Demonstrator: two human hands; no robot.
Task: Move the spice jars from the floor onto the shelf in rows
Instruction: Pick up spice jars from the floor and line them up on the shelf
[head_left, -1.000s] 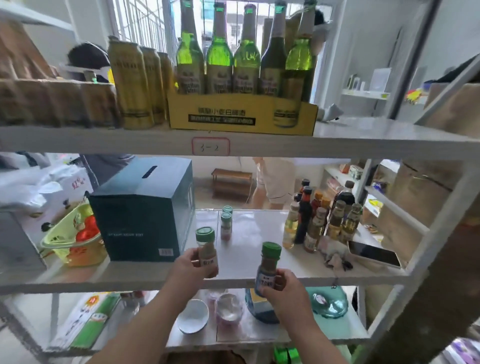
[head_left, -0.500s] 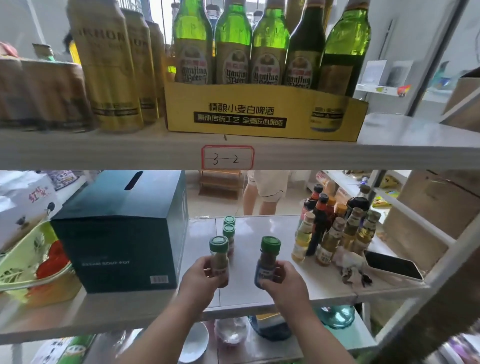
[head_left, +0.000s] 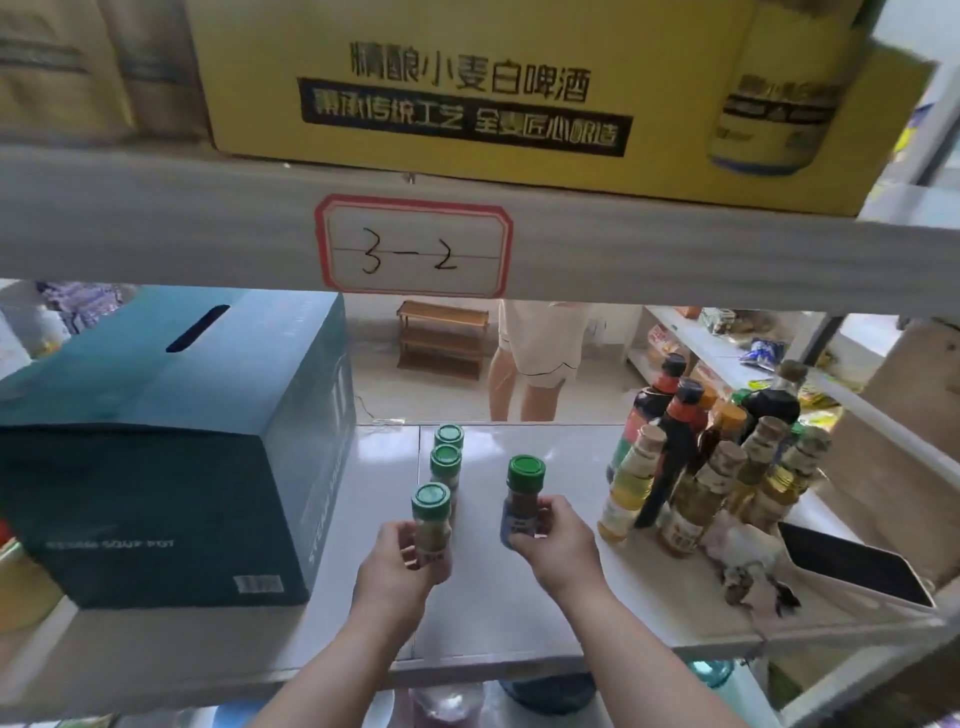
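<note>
Middle shelf, white, listed left to right.

Item 1: dark teal carton, slot in its top, barcode at the lower front corner; stands at the left of the shelf.

Item 2: left hand, fingers wrapped around a pale-filled spice jar with green cap, upright, over the shelf's front half. Whether its base touches the shelf cannot be told.

Item 3: two more green-capped spice jars, near one and far one, standing in a line directly behind the held pale jar.

Item 4: right hand, fingers and thumb closed on a dark-filled spice jar with green cap and blue label, upright, beside the left column, apart from it.

Item 5: cluster of sauce and oil bottles, mixed caps, right of the jars.

Item 6: dark-screened tablet in a white surround, at the far right front.

Above: shelf edge with label reading "3-2"; yellow beer carton on the upper shelf.
</note>
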